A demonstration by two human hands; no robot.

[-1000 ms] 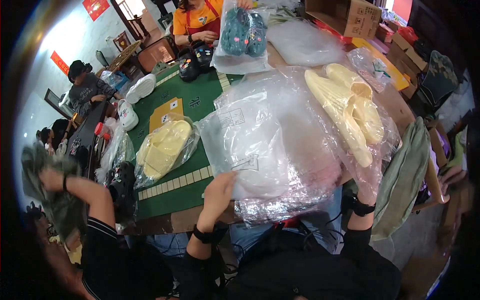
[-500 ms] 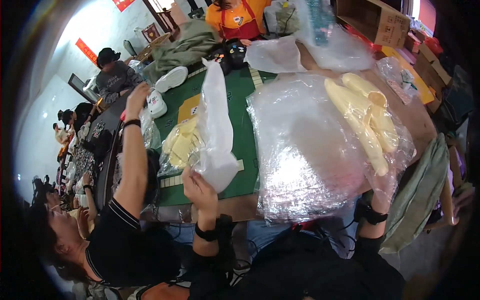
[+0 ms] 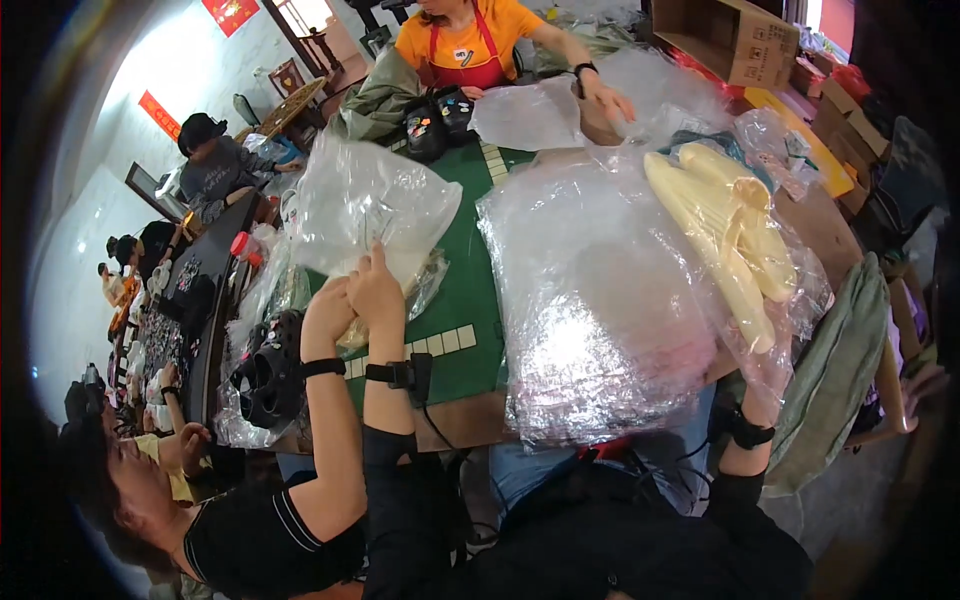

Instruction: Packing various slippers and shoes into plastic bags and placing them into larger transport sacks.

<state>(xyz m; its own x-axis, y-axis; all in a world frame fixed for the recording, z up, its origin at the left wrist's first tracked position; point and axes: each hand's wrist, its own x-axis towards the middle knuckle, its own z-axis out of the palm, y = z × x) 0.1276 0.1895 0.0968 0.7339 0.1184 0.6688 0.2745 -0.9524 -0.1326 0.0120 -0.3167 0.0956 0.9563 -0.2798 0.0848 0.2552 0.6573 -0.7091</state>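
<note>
My left hand [image 3: 374,288] is raised over the left part of the green table mat [image 3: 462,290], gripping the lower edge of a clear plastic bag [image 3: 372,205] that stands up puffed. A co-worker's hand [image 3: 328,308], reaching from the lower left with a black watch on its wrist, touches the same bag right beside mine. A large stack of clear plastic bags [image 3: 600,300] lies in front of me. My right hand [image 3: 752,402] sits at its near right corner, mostly hidden under the plastic; only the wrist with a black band shows.
Pale yellow pieces [image 3: 730,230] lie wrapped in plastic on the right of the stack. A person in an orange shirt [image 3: 470,45] handles another bag across the table. Black shoes in a bag [image 3: 265,375] sit at the left edge, a cardboard box [image 3: 725,35] far right, olive cloth [image 3: 840,370] beside me.
My left hand has carried the single bag further left and higher. The co-worker's arm has come down from above the table, and that hand now meets the bag beside mine.
</note>
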